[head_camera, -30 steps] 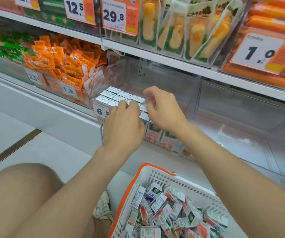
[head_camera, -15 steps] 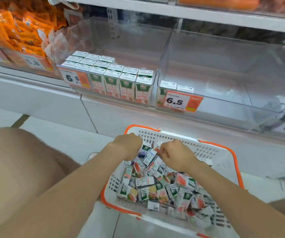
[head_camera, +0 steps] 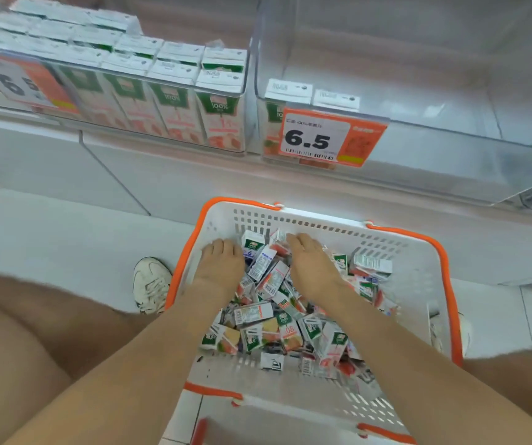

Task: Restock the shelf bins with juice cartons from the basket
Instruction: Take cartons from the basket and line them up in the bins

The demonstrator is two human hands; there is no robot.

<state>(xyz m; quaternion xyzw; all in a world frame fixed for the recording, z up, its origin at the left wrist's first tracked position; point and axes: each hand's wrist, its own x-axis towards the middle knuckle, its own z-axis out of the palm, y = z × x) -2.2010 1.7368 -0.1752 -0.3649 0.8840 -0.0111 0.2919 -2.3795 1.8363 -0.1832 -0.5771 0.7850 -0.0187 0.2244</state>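
A white basket with orange rim point(head_camera: 412, 239) stands on the floor below the shelf, holding several small juice cartons point(head_camera: 258, 316) in a loose heap. Both my hands are inside it at the far end. My left hand point(head_camera: 218, 268) lies palm down on the pile, fingertips bent beside an upright green-topped carton point(head_camera: 252, 245). My right hand point(head_camera: 309, 268) stretches over the cartons, its fingertips touching a carton point(head_camera: 279, 235) by the far wall. The left shelf bin point(head_camera: 248, 91) is packed with upright cartons. The right clear bin point(head_camera: 450, 130) holds two cartons point(head_camera: 288, 88) in its front left corner.
An orange price tag reading 6.5 point(head_camera: 317, 139) hangs on the right bin's front, another tag point(head_camera: 17, 85) on the left bin. My bare legs flank the basket, with a white shoe point(head_camera: 150, 284) left of it on the pale tiled floor.
My hands left the left shelf bin and dropped into the basket. The view tilted down and closer, and both hands now spread flatter over the cartons than half a second ago.
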